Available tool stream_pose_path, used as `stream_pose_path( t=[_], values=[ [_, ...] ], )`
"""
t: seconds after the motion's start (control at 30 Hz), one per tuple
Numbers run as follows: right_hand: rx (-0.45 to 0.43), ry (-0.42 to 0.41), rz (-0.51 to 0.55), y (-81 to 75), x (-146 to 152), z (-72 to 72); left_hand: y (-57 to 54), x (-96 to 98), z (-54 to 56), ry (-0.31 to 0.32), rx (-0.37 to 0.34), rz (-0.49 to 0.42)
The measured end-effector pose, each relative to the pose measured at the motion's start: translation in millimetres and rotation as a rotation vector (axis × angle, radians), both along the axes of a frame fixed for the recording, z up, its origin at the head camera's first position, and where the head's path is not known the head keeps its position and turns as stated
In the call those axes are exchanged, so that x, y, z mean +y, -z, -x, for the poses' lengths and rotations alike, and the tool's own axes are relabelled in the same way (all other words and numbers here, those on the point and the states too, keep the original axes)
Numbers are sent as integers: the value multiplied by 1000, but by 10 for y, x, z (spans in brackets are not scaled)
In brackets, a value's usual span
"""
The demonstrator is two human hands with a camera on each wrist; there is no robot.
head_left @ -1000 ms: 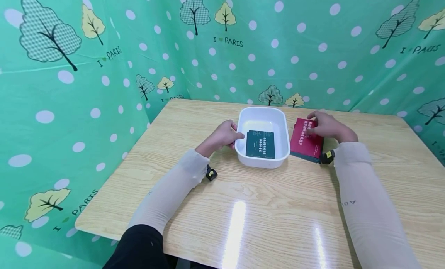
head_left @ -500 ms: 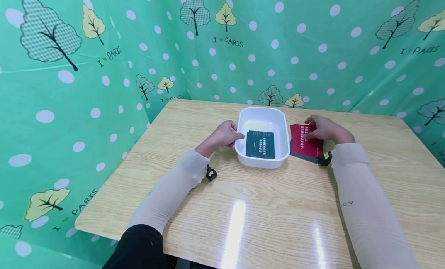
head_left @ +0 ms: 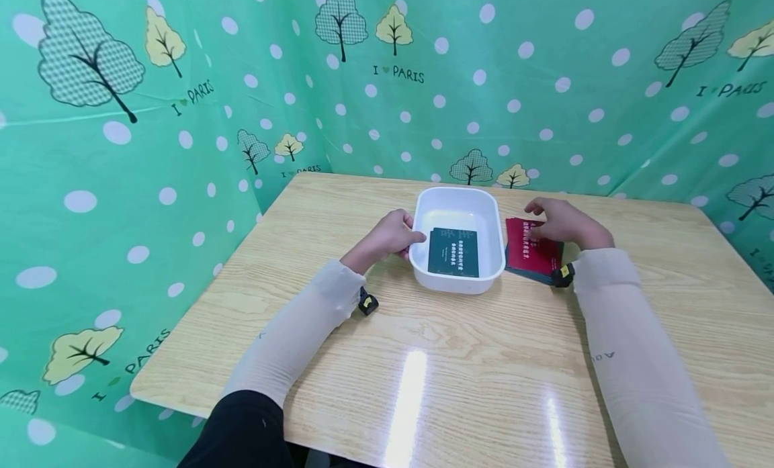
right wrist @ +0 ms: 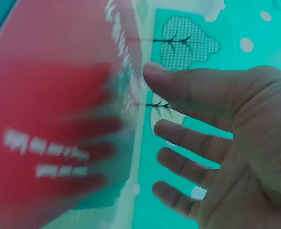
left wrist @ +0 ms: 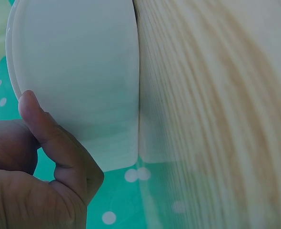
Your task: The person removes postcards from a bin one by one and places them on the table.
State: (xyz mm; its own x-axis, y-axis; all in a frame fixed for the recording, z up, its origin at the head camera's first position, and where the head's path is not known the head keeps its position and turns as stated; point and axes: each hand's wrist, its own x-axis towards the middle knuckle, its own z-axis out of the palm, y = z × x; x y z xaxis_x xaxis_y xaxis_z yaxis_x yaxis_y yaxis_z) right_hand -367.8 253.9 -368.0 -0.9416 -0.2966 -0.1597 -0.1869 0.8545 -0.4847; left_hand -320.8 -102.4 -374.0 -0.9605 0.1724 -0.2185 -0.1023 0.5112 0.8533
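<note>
A white plastic tub stands on the table with a dark green card lying inside, another just showing beneath it. My left hand grips the tub's left rim, thumb over the edge; the left wrist view shows the tub's outer wall beside it. Right of the tub lies a stack of printed cards, with a red card on top and dark edges below. My right hand is over that stack. In the right wrist view its fingertips are spread and apart from the glossy red card.
The wooden table ends at a green patterned curtain behind and at the left. Small black wrist devices sit at both cuffs.
My right hand has shifted slightly left. The top red cards have slid a little towards the tub and the front, and lie slightly fanned. The left hand and tub stay put.
</note>
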Motion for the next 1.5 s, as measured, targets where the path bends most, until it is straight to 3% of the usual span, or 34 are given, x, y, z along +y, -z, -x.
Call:
stream_pose_path(
  t=[0.27,0.43,0.53,0.93,1.23,1.5],
  values=[
    [174,-16,63,-123,-265,-51,7,-11,1,6,-6,-2],
    [319,-76,96,-149,-447,-70,20,-19,6,15,-1,-16],
    [362,-114,85,-156,-562,-81,22,-19,7,16,0,-15],
    [294,-216,4,-201,-890,-183,19,-13,21,9,-2,-12],
    [182,-268,-46,-108,-1046,-200,38,-12,43,8,-3,-15],
    [149,-283,-102,-39,-1109,-205,35,-27,47,20,-6,-19]
  ],
)
